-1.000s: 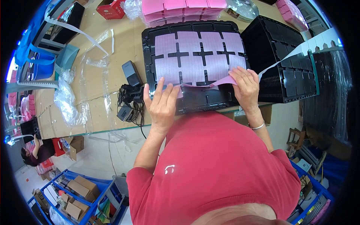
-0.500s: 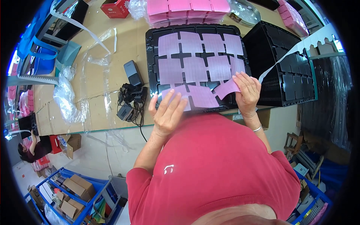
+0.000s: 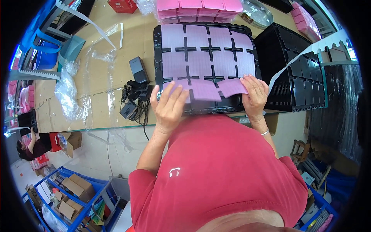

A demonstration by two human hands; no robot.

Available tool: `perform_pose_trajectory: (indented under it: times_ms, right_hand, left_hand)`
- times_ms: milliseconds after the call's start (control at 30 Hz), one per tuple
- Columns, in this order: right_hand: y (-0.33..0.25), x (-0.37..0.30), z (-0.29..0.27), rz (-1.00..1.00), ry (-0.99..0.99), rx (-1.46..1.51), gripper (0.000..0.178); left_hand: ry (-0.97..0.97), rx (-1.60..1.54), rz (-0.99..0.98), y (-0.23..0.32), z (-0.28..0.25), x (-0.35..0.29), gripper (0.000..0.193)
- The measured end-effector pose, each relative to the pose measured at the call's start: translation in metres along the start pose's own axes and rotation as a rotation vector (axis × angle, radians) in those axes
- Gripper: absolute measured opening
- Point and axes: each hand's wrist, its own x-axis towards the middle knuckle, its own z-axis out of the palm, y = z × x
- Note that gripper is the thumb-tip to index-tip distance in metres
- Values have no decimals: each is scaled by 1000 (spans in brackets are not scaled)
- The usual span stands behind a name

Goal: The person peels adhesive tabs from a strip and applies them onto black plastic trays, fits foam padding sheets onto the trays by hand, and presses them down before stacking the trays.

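A thin pink sheet [image 3: 199, 63], apparently foam, with cross-shaped cut-outs lies over a black plastic tray [image 3: 156, 50]. Black shows through the cut-outs. Its near edge is lifted and slightly blurred. At the near right corner, my right hand [image 3: 255, 94] is closed on the sheet, thumb hidden beneath or behind the fingers. Over the near left corner rests my left hand [image 3: 169, 106], fingers spread on the sheet and thumb apart at the tray's left edge. Below the sheet's near edge, a strip of the tray is uncovered.
Pink sheets [image 3: 199, 11] are stacked behind the tray, and stacked black trays [image 3: 290, 69] stand at right. Left of the tray lie a dark handheld device [image 3: 138, 70] and tangled black cables [image 3: 135, 100]. Clear plastic film [image 3: 69, 96] lies farther left. A person [image 3: 34, 145] is at far left.
The sheet has shifted away from me and flattened, its cut-outs now clearer over the tray. Its near edge has moved up from the tray's front. Both hands stay at its near corners.
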Motion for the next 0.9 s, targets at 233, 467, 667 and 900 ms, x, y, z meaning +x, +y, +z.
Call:
perform_pose_trajectory:
  times_ms: [233, 467, 667, 900]
  right_hand:
    - [-2, -2, -4, -1, -10, -18, 29]
    - [0, 14, 0, 6, 35, -38, 29]
    - [4, 14, 0, 1, 64, -38, 28]
    - [5, 6, 9, 58, -2, -92, 24]
  left_hand:
    - [6, 1, -59, 4, 4, -4, 27]
    - [37, 27, -41, 0, 11, 15, 17]
    - [60, 25, -33, -5, 5, 23, 27]
    - [-15, -14, -37, 5, 15, 16, 18]
